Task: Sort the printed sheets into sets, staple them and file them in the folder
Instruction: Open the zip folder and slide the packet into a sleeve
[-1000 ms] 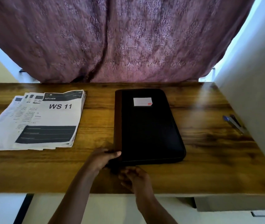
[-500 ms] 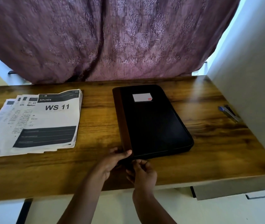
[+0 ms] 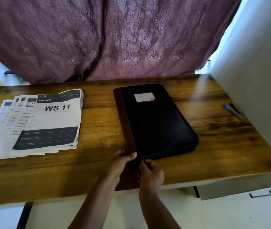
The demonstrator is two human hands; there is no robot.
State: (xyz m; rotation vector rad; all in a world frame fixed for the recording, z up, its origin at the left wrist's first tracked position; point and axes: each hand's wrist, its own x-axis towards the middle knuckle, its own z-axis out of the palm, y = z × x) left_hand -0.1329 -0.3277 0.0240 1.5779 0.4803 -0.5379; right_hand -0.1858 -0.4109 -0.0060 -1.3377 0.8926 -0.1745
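Head view, desk contents. Folder [image 3: 158, 123]: black with a brown spine, closed, flat on the wooden table [image 3: 98, 129], directly beyond both hands. Left hand [image 3: 120, 164]: grasps its near spine corner, thumb on top. Right hand [image 3: 151, 174]: just beside the left, fingers curled, pinching at the folder's near edge; what it pinches is too small to tell. Printed sheets [image 3: 37, 123]: fanned stack, well left of the left hand. Pens [image 3: 233, 111]: far right of the right hand.
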